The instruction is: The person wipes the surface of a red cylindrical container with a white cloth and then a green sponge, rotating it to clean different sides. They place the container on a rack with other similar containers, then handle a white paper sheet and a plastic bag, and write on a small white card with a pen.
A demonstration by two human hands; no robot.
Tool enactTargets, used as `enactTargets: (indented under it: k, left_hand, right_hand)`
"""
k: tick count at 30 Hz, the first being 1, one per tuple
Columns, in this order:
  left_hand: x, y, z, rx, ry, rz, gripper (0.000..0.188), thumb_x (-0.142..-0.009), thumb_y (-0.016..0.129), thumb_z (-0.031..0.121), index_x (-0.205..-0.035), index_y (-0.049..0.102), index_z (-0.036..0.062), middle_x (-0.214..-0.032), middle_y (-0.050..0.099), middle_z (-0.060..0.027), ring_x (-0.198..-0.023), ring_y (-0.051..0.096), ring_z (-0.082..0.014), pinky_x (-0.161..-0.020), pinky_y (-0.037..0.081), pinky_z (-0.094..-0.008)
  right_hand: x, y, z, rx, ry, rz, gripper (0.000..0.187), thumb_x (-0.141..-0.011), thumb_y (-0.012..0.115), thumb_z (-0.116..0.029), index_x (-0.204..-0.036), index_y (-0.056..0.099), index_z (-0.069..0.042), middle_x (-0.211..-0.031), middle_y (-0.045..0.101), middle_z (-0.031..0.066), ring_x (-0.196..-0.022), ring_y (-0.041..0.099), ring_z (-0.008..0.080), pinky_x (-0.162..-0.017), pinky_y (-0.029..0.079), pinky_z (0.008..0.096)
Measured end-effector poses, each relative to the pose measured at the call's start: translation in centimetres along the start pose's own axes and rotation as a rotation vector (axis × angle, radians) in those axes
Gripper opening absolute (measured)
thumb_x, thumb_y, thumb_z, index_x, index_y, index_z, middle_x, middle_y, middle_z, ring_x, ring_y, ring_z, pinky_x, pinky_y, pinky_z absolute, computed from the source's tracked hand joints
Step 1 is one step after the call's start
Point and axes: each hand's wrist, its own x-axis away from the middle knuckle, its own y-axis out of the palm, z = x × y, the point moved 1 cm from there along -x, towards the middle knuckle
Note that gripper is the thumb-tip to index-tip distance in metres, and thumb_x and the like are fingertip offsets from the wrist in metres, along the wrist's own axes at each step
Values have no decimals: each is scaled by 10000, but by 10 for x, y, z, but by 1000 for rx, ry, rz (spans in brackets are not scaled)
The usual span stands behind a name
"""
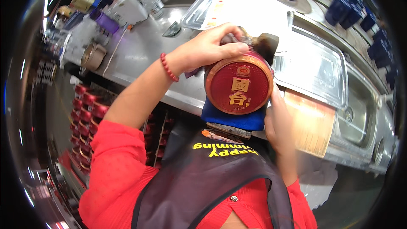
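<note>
In front of my chest a round, flat-faced red bottle with a gold rim and gold markings faces me. My left hand, a red bead bracelet at its wrist, is closed around the bottle's top. Just beyond the fingers, a dark brown blurred piece shows; its kind I cannot make out. My right hand is against the bottle's lower right side, smeared by motion, its fingers partly hidden. Beneath the bottle lies a blue cloth at the counter edge, above a worn bar.
White sheets lie over a clear plastic tray at the back. Another clear tray and a wood-coloured board are to the right, beside a metal sink. Dark blue cups line the far side. Red pieces are stacked lower left.
</note>
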Motion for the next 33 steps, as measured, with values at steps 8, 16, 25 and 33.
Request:
enactTargets:
  k: [8,16,25,33]
  left_hand:
    - [-16,11,-4,-69,-41,-138,783,-860,693,600,-1302,597,-40,-1244,648,-237,-1151,648,-309,-953,528,-354]
    - [32,56,0,-186,243,373,365,-801,706,352,-987,725,38,-943,729,-161,-926,694,-293,-807,551,-386]
    - [225,26,12,228,417,1034,241,-838,802,239,-933,719,33,-920,753,-82,-869,707,-184,-771,553,-335]
    - [644,-74,80,-328,155,1745,299,-1003,592,259,-851,635,5,-780,635,-93,-679,623,-152,-606,554,-263]
  right_hand:
    - [13,-10,17,-222,172,-52,537,-925,432,110,-1462,437,101,-1471,498,268,-1376,488,346,-1137,374,405]
    - [17,-20,24,-201,-35,-178,520,-1023,410,-11,-1520,315,111,-1547,382,295,-1429,410,355,-1168,336,412]
    - [-32,4,-53,-117,-313,-211,513,-1069,433,-126,-1566,347,-34,-1548,451,122,-1310,514,222,-1010,459,346]
    - [-53,76,-136,46,-427,-239,446,-1100,371,-152,-1541,426,-119,-1556,466,103,-1318,526,202,-923,469,310]
